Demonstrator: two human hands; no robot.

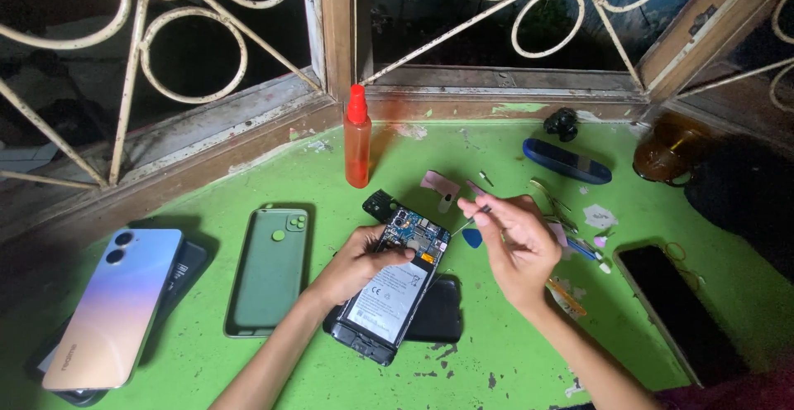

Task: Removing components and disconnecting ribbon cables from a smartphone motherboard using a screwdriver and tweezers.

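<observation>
Green desk carries the opened phone (long axis slanting away), left hand gripping its edge, right hand pinching a thin tool just beside.

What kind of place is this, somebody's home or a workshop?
Probably a small phone-repair bench by a window. An opened phone with its battery and circuit board bare lies on the green table, other phones and a green case wait nearby, and small tools are scattered about.

A white rectangular label with small dark print covers the battery of the opened phone mid-table. A black phone screen lies dark near the green table's right edge.
</observation>
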